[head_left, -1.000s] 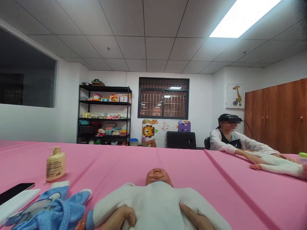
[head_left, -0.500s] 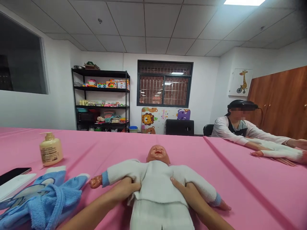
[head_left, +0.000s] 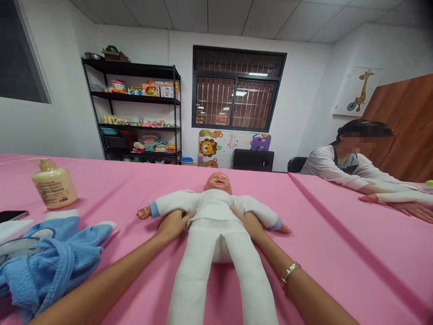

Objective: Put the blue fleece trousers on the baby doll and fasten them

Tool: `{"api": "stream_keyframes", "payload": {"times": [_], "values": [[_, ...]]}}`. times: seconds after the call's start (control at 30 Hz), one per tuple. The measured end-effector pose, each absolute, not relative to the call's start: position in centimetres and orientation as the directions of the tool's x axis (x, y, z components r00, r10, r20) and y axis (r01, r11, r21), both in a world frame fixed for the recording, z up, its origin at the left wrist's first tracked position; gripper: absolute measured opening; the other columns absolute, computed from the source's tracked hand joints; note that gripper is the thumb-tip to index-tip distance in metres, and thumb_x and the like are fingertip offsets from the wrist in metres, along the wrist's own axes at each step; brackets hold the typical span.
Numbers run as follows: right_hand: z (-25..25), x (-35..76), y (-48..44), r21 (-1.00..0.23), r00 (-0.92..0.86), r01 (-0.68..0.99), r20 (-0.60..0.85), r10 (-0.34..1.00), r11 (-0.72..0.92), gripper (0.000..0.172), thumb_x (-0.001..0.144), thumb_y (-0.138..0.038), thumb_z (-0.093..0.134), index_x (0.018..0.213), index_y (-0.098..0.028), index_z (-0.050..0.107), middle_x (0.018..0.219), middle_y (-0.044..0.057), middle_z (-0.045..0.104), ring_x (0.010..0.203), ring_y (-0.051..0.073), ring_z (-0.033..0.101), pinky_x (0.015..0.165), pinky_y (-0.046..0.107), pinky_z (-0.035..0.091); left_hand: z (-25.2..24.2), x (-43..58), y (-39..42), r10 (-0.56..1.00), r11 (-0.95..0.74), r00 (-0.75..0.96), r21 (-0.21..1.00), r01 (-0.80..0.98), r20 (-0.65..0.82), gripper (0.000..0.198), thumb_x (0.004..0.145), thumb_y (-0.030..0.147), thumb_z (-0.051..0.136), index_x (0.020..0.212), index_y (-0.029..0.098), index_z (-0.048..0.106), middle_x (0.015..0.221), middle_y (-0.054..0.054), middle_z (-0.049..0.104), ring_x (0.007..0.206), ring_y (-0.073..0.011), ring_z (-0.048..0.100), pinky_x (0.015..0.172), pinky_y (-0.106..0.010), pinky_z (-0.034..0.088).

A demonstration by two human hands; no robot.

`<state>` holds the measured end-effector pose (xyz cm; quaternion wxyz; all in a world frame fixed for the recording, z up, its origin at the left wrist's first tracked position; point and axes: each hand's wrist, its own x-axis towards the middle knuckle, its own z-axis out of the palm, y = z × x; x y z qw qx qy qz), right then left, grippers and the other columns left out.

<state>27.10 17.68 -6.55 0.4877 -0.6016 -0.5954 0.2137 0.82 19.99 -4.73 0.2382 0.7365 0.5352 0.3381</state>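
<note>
A baby doll [head_left: 218, 207] in a white long-sleeved top with blue cuffs and white trousers lies on its back, its head away from me and its arms spread. My left hand [head_left: 174, 223] grips the doll's side below its outstretched arm, thumb on the top and the other fingers partly hidden beneath. On the opposite side my right hand [head_left: 248, 221] holds the doll's torso in the same way, its fingers mostly hidden under the body. The doll's legs stretch toward me, slightly apart.
A pink cloth [head_left: 321, 253] covers the table. To the left are a blue towelling garment [head_left: 64, 257], a pump bottle [head_left: 54, 185] and a dark phone [head_left: 13, 215]. Across the right side sits another person [head_left: 328, 167], arms over a second white-sleeved doll. Behind stands a black shelf [head_left: 135, 97].
My view has tilted down and more of the doll's legs shows. Both hands remain on the doll's sides. The other person leans forward more.
</note>
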Motion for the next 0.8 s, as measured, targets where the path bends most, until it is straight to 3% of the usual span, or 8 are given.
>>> {"api": "stream_keyframes", "payload": {"times": [0.13,0.27,0.43,0.57,0.8], "values": [[-6.6,27.4,18.9,-0.802,0.357,0.596,0.3,0.885,0.032,0.055,0.074,-0.064,0.046,0.063,-0.013,0.062,0.064,0.015,0.063,0.067,0.026,0.058,0.06,0.031,0.041,-4.2,0.7,20.3,0.935,-0.332,0.139,0.671,0.662,0.326,0.04,0.08,0.05,0.045,0.067,0.016,0.062,0.075,-0.005,0.065,0.074,-0.0236,0.059,0.067,-0.03,0.041],[-6.3,27.7,18.2,-0.776,0.466,0.63,0.38,0.799,0.002,0.059,0.081,-0.064,0.031,0.051,-0.017,0.049,0.054,0.009,0.056,0.057,0.02,0.051,0.056,0.031,0.035,-3.5,1.0,19.0,0.922,-0.36,0.114,0.708,0.608,0.371,0.046,0.085,0.052,0.036,0.064,0.017,0.056,0.067,-0.003,0.061,0.068,-0.0203,0.057,0.064,-0.029,0.041],[-6.3,27.2,16.6,-0.901,0.392,0.382,0.359,0.847,0.206,0.051,0.074,-0.063,0.047,0.079,-0.013,0.056,0.076,0.01,0.062,0.072,0.021,0.057,0.065,0.03,0.043,-3.6,1.5,17.7,0.826,-0.563,0.344,0.689,0.457,0.447,0.029,0.082,0.045,0.048,0.092,0.017,0.052,0.095,-0.005,0.06,0.086,-0.0207,0.056,0.075,-0.03,0.045],[-6.8,26.8,15.4,-0.947,0.256,0.195,0.301,0.919,0.255,0.057,0.07,-0.06,0.057,0.101,-0.013,0.05,0.095,0.012,0.06,0.088,0.023,0.057,0.074,0.032,0.047,-3.8,1.2,17.3,0.826,-0.564,0.349,0.633,0.53,0.443,0.019,0.082,0.029,0.04,0.091,0.018,0.053,0.093,-0.005,0.059,0.086,-0.0209,0.055,0.076,-0.032,0.044],[-6.6,27.7,14.0,-0.887,0.115,0.369,0.341,0.933,0.279,0.04,0.075,-0.052,0.052,0.084,-0.014,0.059,0.084,0.008,0.063,0.078,0.021,0.057,0.072,0.033,0.044,-2.7,1.0,15.8,0.823,-0.564,0.301,0.633,0.53,0.482,0.007,0.076,0.023,0.04,0.076,0.018,0.046,0.071,0.001,0.05,0.067,-0.0159,0.048,0.062,-0.026,0.039]]}}
